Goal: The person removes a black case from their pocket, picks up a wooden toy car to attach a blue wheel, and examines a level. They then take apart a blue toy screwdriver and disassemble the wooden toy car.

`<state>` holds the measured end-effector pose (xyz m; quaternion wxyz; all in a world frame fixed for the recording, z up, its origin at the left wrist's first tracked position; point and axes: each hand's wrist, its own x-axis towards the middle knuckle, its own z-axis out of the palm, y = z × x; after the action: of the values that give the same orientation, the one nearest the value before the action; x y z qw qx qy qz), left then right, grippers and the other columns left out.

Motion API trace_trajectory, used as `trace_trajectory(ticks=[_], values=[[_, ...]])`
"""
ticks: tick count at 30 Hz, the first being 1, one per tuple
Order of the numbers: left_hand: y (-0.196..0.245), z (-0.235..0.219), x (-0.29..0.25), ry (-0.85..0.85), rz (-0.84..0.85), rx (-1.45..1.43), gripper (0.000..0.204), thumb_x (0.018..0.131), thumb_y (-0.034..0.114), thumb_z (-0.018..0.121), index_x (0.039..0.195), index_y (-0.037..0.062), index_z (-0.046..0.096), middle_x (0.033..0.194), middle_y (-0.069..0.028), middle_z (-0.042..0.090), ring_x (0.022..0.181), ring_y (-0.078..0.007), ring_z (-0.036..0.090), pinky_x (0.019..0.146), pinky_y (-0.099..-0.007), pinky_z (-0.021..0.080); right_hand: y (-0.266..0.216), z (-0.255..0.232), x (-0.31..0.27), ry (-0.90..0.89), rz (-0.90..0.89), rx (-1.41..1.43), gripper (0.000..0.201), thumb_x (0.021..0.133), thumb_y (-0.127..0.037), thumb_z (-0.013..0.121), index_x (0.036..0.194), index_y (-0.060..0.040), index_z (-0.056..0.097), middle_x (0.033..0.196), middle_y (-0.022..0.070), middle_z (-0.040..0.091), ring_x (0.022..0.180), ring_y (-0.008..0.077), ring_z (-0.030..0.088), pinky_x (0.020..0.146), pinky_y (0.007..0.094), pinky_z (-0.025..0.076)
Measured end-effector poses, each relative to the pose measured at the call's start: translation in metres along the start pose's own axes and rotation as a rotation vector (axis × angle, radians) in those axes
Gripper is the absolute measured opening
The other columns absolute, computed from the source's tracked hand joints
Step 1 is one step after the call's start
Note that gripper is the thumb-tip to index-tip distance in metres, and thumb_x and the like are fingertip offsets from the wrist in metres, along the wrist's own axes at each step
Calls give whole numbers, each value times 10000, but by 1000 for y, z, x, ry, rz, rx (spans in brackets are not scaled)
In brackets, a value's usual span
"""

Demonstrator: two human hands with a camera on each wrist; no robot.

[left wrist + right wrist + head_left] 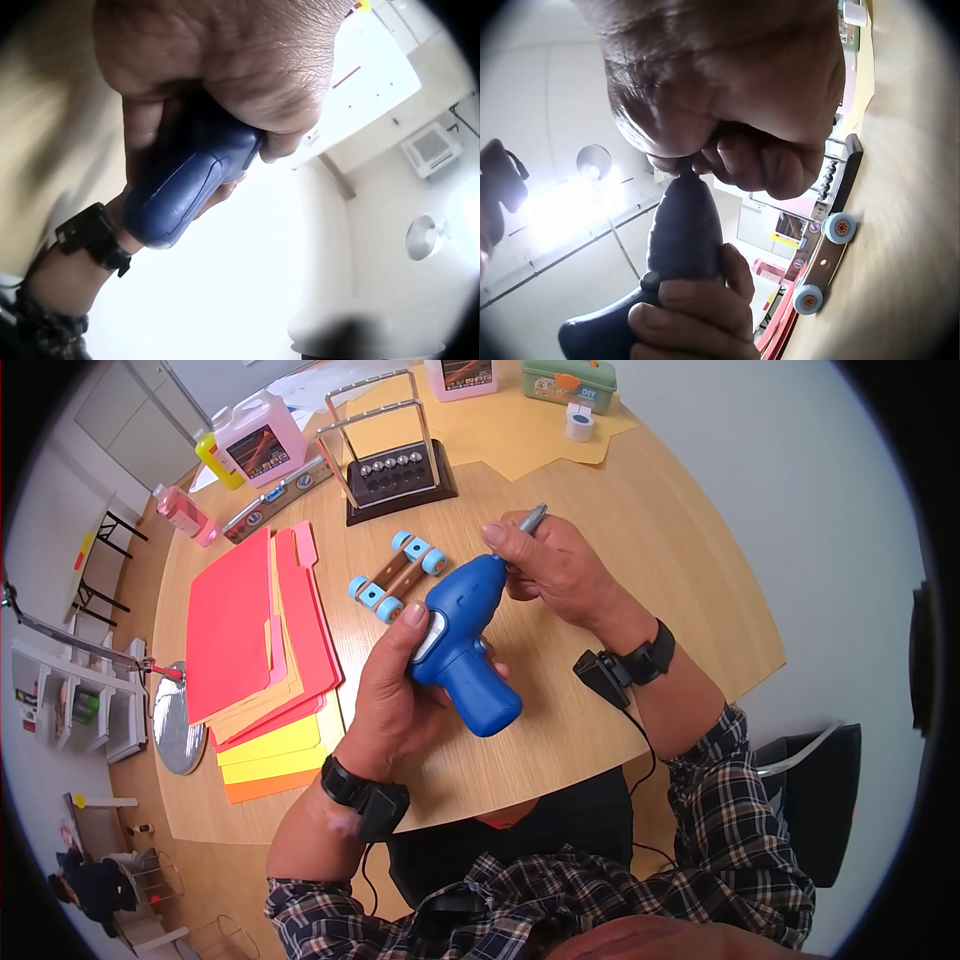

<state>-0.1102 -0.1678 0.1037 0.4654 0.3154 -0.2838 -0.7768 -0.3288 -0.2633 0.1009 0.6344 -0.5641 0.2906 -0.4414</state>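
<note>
My left hand grips a blue toy drill by its body, thumb along the light panel on its side. The drill's handle points down toward me in the left wrist view. At the drill's nose, my right hand pinches a grey rod-shaped piece with a tapered end that sticks out past the fingers. The right wrist view has the curled fingers right at the nose tip, hiding most of that piece. Just beyond the drill lies a toy car chassis of brown bars with light blue wheels.
Red, orange and yellow folders are stacked at the left. Behind the chassis stands a Newton's cradle, with a spirit level and a pink jug beside it. A green toolbox and a white roll sit farther back.
</note>
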Motion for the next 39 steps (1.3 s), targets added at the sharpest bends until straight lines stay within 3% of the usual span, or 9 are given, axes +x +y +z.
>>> trace_trajectory(ticks=[7,9,13,15,19,25,30,34,39], values=[[0,-3,4,17,38,-36,748,1023,554,695,1528,37,498,1143,-145,696,985,-280,741,909,-503,654,3,-7,-1,-8,16,164,529,1112,-511,637,794,-92,589,697,-34,477,591,81,441,514,260,349],[0,-2,4,-8,149,115,681,1039,503,699,1431,-41,577,1161,-157,706,1017,-283,759,930,-481,651,2,-9,-1,69,73,172,556,1114,-550,615,797,-94,590,692,-37,465,578,74,422,499,253,326],[2,-1,1,22,207,288,654,1027,461,729,1425,-38,584,1188,-160,713,1029,-265,757,940,-436,636,-2,-14,-2,-15,134,36,543,1109,-541,633,796,-99,586,693,-45,458,566,62,403,482,246,302],[-1,-5,3,137,351,581,622,1021,418,746,1421,-32,588,1224,-174,721,1039,-261,758,951,-404,622,-7,-8,-2,-51,90,-3,517,1100,-517,663,799,-104,581,695,-52,460,556,52,392,466,244,284],[1,-1,2,143,375,582,615,1019,405,746,1421,-32,590,1247,-178,722,1049,-256,754,954,-402,619,-1,-7,0,-48,73,35,482,1100,-478,679,809,-107,576,699,-56,467,566,50,403,479,245,299],[4,-2,3,23,163,207,656,1032,500,706,1419,-18,590,1140,-165,723,968,-292,771,901,-447,646,2,-6,-1,-77,15,56,425,1104,-434,682,860,-97,591,709,-47,480,595,58,425,516,243,334],[3,-12,5,-54,-16,-39,718,1042,560,654,1540,66,500,1145,-134,697,935,-256,730,854,-467,665,-3,-7,-4,-125,-46,-29,336,1145,-337,624,930,-83,581,766,-19,504,660,78,450,607,257,407],[8,-7,9,12,32,-174,708,1048,561,644,1536,68,502,1130,-118,695,921,-249,725,848,-464,665,2,-10,-1,-139,-94,-34,297,1140,-303,631,965,-66,594,777,-8,534,674,87,471,619,268,418],[7,0,9,72,133,3,704,1053,574,621,1519,58,512,1122,-115,697,922,-260,732,831,-451,663,4,-8,-1,-107,-80,15,241,1120,-262,664,1111,-21,657,799,-2,562,695,97,507,638,256,440]])
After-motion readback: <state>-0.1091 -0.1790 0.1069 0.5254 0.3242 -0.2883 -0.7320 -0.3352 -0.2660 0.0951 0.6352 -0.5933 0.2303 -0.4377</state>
